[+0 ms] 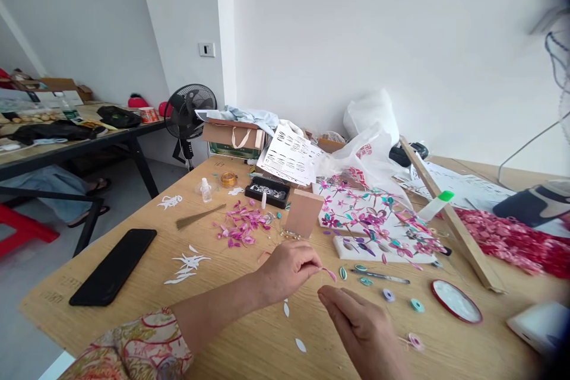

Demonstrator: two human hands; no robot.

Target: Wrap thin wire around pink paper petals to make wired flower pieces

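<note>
My left hand [288,268] is closed in a pinch above the middle of the table, and a small pink petal [330,274] sticks out from its fingertips to the right. Just below and to the right, my right hand [360,322] has thumb and fingers pressed together; whatever lies between them is too fine to make out. A pink bobbin [415,341] rests beside my right hand. White leaf-shaped pieces [300,345] lie on the table under the hands. Behind my left hand is a heap of loose pink petals [247,222].
Pink and teal flower sprigs [369,214] stand on white foam [387,249] at the back right. A pen [383,276], a red-rimmed round dish [456,301] and a wooden bar [463,237] lie to the right. A black phone [113,267] is at left, a fan [189,110] behind.
</note>
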